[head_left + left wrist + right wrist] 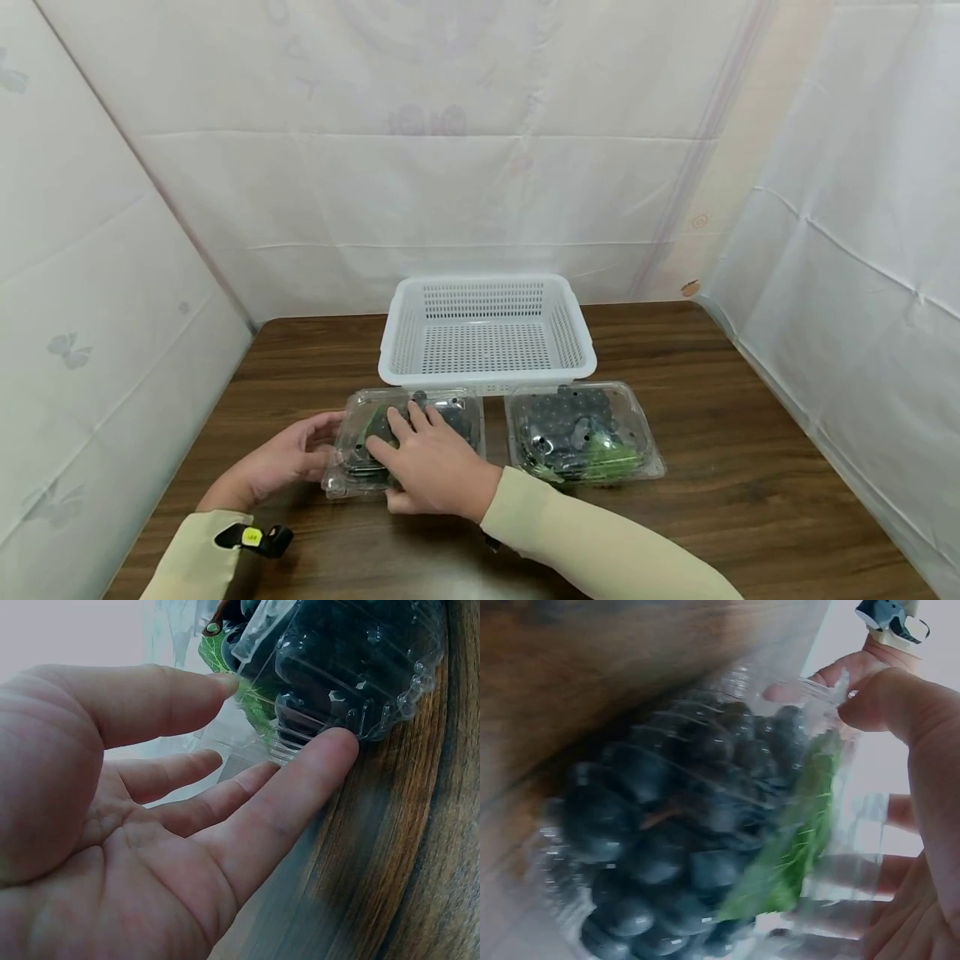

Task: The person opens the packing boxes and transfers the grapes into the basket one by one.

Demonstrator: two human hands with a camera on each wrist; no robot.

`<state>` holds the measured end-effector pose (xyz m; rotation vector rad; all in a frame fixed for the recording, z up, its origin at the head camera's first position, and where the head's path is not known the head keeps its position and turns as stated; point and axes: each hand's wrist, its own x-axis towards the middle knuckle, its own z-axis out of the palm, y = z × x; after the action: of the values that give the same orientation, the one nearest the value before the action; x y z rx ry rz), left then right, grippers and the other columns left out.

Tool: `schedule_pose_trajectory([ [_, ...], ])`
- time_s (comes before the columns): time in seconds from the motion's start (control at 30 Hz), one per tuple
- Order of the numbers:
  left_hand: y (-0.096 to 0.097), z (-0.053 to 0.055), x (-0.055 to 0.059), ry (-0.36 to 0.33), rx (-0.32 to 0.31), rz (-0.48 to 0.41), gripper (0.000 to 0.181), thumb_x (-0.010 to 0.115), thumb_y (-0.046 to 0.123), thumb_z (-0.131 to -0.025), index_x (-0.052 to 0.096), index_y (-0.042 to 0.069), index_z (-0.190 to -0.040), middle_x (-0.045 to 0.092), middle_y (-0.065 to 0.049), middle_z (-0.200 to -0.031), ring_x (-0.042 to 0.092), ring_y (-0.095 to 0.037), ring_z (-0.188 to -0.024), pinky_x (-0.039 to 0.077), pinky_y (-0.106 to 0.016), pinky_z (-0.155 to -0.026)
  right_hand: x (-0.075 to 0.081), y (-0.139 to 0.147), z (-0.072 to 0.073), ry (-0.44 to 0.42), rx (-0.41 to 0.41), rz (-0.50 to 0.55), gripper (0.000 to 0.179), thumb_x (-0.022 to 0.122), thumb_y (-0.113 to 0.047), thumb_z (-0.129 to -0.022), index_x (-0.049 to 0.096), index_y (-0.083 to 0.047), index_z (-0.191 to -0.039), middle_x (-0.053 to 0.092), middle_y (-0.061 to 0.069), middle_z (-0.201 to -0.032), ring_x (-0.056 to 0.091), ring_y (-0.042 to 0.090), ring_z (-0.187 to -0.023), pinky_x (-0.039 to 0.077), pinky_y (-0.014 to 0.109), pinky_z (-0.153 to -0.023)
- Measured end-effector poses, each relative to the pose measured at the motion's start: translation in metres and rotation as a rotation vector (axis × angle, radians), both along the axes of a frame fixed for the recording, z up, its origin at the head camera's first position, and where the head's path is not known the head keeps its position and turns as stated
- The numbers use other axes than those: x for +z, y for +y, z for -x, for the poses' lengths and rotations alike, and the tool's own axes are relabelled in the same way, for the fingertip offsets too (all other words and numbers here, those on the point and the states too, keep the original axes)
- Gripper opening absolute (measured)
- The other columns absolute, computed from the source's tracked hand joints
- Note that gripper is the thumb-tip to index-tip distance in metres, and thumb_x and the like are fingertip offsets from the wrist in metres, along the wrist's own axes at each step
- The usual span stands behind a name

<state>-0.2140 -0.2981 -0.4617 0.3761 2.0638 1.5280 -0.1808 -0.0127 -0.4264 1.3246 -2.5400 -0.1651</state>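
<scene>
A white basket (487,377) stands beyond the right grip (433,467), blocking the way forward, while a narrow gap to that grip's right ends at an untouched grape box (581,432). Bare tabletop (311,362) offers passage beyond the left grip (285,460), with the handled grape box (455,419) barring the way immediately to its right.

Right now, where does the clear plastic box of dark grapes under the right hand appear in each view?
Head: clear plastic box of dark grapes, left of centre, below the middle.
Left wrist: box at upper right.
Right wrist: box across the centre.
Shared landmark: brown wood-grain tabletop.
</scene>
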Motion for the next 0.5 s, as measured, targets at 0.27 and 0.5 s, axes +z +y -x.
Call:
schedule_pose_trajectory([
  [0.27,0.002,-0.001,0.003,-0.016,0.005,-0.008,0.077,0.063,0.011,-0.101,0.016,-0.008,-0.159,0.030,-0.039,-0.154,0.063,-0.021,-0.119,0.061,-0.041,-0.089,-0.005,0.021,-0.001,-0.054,0.026,0.086,0.066,0.063,-0.049,-0.095,0.042,-0.022,-0.151,0.049,0.017,-0.154,0.049,0.042,-0.141,0.045,0.051,-0.115],
  [0.5,0.001,0.000,0.002,-0.007,0.016,0.020,0.077,0.064,0.012,-0.100,0.018,-0.008,-0.158,0.031,-0.040,-0.153,0.062,-0.025,-0.119,0.061,-0.042,-0.089,-0.007,0.041,0.007,-0.066,-0.054,0.072,0.086,0.071,-0.067,-0.085,0.042,-0.025,-0.154,0.044,0.013,-0.157,0.044,0.041,-0.145,0.040,0.052,-0.118],
])
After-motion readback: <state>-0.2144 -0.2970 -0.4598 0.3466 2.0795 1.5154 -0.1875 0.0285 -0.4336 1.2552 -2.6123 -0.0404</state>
